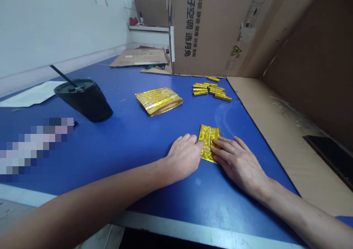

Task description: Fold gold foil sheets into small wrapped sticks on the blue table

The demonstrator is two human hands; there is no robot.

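A sheet of shiny gold foil paper (205, 151) lies on the blue table between my hands, with a pale line running down its middle. My left hand (184, 154) is closed, its fingers curled under and its index finger and thumb at the sheet's left edge. The fingers of my right hand (239, 161) are stretched out, their tips lying flat on the sheet's right part. Farther off lies a stack of the same gold foil paper (159, 100). Several small rolled or folded gold foil pieces (211, 90) form a pile at the back right.
A black tumbler (92, 100) with a straw stands at the left, near a white paper (30, 94). Printed cardboard (215, 32) rises behind the pile, and more cardboard (264, 120) borders the right side. Flat cardboard pieces (140, 57) lie at the back. A blurred patch (35, 146) covers something at left.
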